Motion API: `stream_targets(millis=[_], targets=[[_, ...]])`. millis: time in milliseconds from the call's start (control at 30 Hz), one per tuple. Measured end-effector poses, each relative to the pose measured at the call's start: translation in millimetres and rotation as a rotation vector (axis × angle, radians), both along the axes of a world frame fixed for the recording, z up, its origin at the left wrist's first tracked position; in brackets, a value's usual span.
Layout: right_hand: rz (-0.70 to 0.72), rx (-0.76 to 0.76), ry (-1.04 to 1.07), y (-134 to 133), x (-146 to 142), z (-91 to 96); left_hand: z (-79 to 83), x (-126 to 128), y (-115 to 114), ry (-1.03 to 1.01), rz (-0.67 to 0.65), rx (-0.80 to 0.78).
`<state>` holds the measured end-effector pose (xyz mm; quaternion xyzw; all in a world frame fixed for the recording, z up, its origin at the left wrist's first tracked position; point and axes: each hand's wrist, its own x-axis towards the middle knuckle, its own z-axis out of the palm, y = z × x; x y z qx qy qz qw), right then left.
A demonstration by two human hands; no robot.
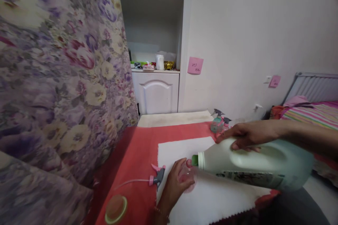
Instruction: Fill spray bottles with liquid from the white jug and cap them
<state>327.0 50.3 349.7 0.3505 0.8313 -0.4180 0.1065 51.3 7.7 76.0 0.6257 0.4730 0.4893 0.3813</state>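
My right hand (244, 136) grips the handle of a large pale green detergent jug (253, 161). The jug is tipped nearly level, with its green spout (194, 160) at the mouth of a small clear pink spray bottle (188, 179). Wrapped round that bottle is my left hand (177, 179), holding it on a white cloth (211, 200). Whether liquid is flowing, I cannot tell. Left of that hand lies a grey and pink spray trigger (157, 176) with its thin tube. A round cap with a pale green rim (116, 209) sits nearer the front.
Spray bottles (217, 123) with dark triggers stand at the table's back right. A red cloth (137, 147) covers much of the table. A floral curtain (66, 77) hangs at left, a white cabinet (158, 93) stands behind, and a bed (314, 112) is at right.
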Motion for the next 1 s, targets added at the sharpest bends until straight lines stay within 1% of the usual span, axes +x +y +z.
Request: stream_targets(millis=[233, 367, 667, 1000], targets=[[0.007, -0.002, -0.002, 0.9, -0.8, 0.4, 0.2, 0.6, 0.1, 0.009, 0.003, 0.01], [-0.002, 0.01, -0.017, 0.1, -0.8, 1.7, 1.2, 1.6, -0.3, 0.009, -0.004, -0.009], [0.009, 0.005, -0.003, -2.3, -5.4, 3.6, -4.6, -0.4, 3.1, 0.019, 0.001, 0.016], [0.028, 0.007, -0.012, -1.4, -3.3, 4.5, 0.6, 1.0, -0.4, -0.005, -0.007, -0.006]])
